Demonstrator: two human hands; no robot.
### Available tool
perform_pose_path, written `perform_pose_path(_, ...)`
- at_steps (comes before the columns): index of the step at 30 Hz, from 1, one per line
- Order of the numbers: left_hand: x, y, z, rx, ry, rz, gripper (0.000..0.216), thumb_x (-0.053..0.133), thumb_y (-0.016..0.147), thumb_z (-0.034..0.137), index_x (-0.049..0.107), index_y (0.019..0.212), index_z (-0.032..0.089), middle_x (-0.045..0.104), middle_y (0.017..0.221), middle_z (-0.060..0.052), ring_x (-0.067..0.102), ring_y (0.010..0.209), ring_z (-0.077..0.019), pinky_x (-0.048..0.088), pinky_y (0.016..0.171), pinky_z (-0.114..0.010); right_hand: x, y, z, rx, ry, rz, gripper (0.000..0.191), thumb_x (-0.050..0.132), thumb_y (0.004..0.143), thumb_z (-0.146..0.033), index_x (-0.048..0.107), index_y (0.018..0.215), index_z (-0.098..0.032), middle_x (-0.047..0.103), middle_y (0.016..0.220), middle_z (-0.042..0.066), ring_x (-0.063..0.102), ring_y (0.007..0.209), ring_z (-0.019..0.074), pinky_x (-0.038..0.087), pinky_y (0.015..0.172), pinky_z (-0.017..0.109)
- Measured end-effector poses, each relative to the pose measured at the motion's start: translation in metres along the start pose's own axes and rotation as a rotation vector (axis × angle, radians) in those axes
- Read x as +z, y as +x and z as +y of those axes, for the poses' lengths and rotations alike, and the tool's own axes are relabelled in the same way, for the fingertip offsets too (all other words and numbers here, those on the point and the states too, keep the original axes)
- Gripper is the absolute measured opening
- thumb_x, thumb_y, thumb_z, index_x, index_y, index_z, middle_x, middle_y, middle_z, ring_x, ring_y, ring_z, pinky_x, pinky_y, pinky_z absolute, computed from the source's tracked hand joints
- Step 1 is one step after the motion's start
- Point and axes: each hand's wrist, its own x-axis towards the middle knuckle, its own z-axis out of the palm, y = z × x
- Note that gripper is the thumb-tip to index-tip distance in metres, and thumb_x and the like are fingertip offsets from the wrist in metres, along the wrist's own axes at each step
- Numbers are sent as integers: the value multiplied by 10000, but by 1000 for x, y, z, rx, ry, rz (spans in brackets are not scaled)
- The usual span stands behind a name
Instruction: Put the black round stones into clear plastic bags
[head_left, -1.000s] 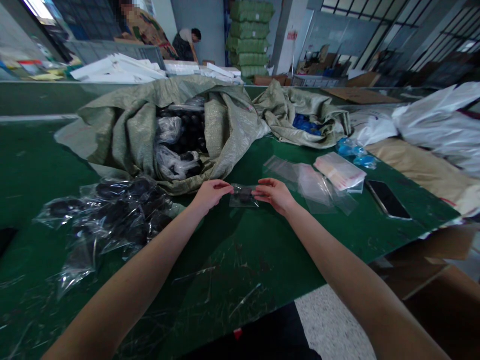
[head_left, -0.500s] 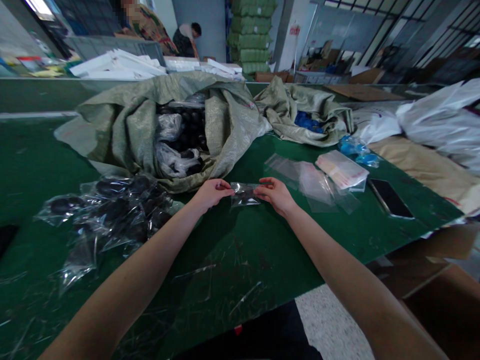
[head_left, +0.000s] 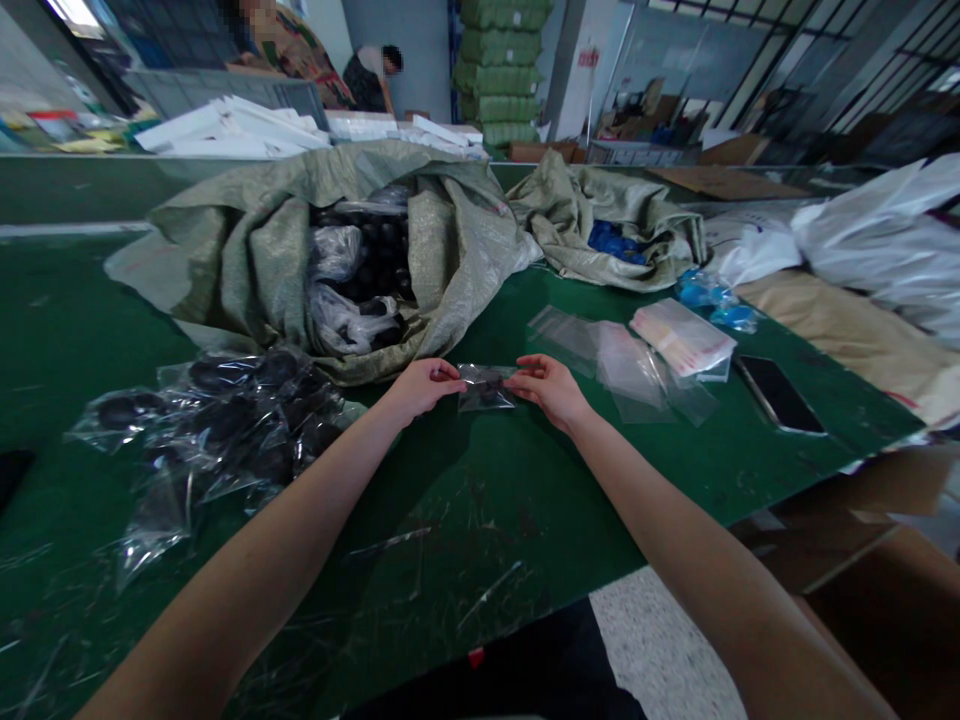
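Both my hands pinch a small clear plastic bag [head_left: 486,388] with a dark item inside, held just above the green table [head_left: 465,520]. My left hand [head_left: 420,386] grips its left edge with closed fingers. My right hand [head_left: 551,388] grips its right edge, thumb and fingers pressed together. Just behind the bag lies an open woven sack [head_left: 300,250] full of black round parts. To my left sits a pile of filled clear bags [head_left: 225,430] with dark parts.
Empty clear bags [head_left: 622,365] and a stack of them [head_left: 681,340] lie to the right, beside a dark phone [head_left: 776,395]. A second sack [head_left: 607,235] holds blue items. Cardboard boxes [head_left: 885,560] stand at the lower right. Two people work far behind.
The small bag has stayed between my hands, lifting and tilting only slightly. My hands have barely shifted.
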Motion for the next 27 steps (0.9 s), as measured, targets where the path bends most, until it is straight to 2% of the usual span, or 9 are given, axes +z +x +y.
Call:
perform_pose_path(6, 1, -2, 4, -13, -3, 11, 223, 725, 725, 206, 503, 747, 193, 462, 511, 88, 275, 328, -33, 130, 348, -205, -1, 0, 1, -14, -41, -4, 412, 785, 592, -114, 575, 942, -174, 671, 741, -11, 685, 718, 135, 566, 743, 284)
perform_pose_path(11, 0, 0, 0, -15, 14, -2, 239, 712, 727, 220, 474, 728, 200, 496, 533, 77, 262, 334, -35, 131, 367, -214, -1, 1, 3, -54, -124, -5, 411, 789, 604, -152, 587, 961, -166, 676, 737, -6, 656, 687, 125, 528, 674, 255)
perform_pose_path(15, -1, 5, -9, 120, 191, 76, 208, 726, 705, 259, 531, 714, 188, 547, 574, 50, 387, 414, -64, 254, 429, -220, -1, 1, 4, -100, -215, 9, 425, 810, 590, -185, 604, 961, -161, 662, 723, -21, 611, 646, 104, 478, 626, 231)
perform_pose_path(19, -1, 9, -15, 246, 339, 157, 213, 750, 678, 311, 590, 716, 176, 635, 719, -2, 555, 633, -131, 381, 579, -247, 1, 0, 5, -124, -244, 18, 407, 806, 578, -178, 612, 936, -162, 660, 711, -27, 597, 639, 101, 466, 639, 236)
perform_pose_path(23, 0, 10, -16, 241, 349, 165, 207, 746, 685, 314, 612, 751, 170, 655, 762, -20, 584, 688, -157, 413, 631, -267, 1, 1, 7, -143, -252, 6, 391, 798, 580, -182, 613, 924, -172, 661, 696, -32, 602, 647, 110, 462, 647, 243)
perform_pose_path(27, 1, 10, -14, 183, 327, 211, 289, 774, 668, 325, 661, 867, 149, 684, 840, -55, 610, 734, -168, 434, 657, -265, 0, 1, 7, -141, -252, 5, 378, 795, 585, -177, 614, 917, -171, 659, 698, -31, 607, 656, 110, 468, 657, 245)
